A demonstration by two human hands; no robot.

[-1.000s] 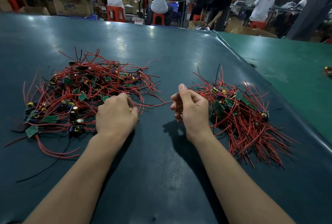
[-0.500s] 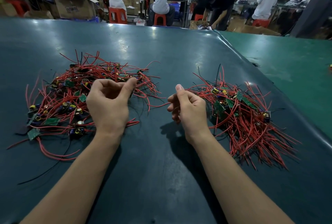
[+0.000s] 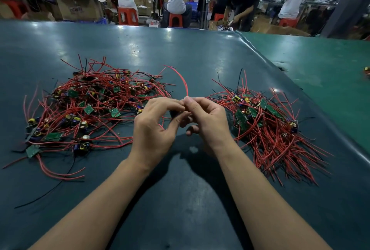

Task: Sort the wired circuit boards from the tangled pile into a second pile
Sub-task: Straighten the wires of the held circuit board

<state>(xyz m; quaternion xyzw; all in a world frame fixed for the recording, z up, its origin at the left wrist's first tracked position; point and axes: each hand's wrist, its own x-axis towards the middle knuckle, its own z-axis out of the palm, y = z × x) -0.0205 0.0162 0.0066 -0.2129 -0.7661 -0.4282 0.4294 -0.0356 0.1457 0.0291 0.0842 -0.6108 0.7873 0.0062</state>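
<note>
Red wire now pinched between both hands' fingers; left hand left the pile, meeting right hand.

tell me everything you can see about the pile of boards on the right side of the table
The right pile is a heap of small green circuit boards with yellow and dark components, each trailing thin red wires and a few black ones. The boards cluster at the far end; most wires fan toward the near right, roughly combed one way. It lies on the dark teal table, just right of the right hand, which does not clearly touch it.
</note>
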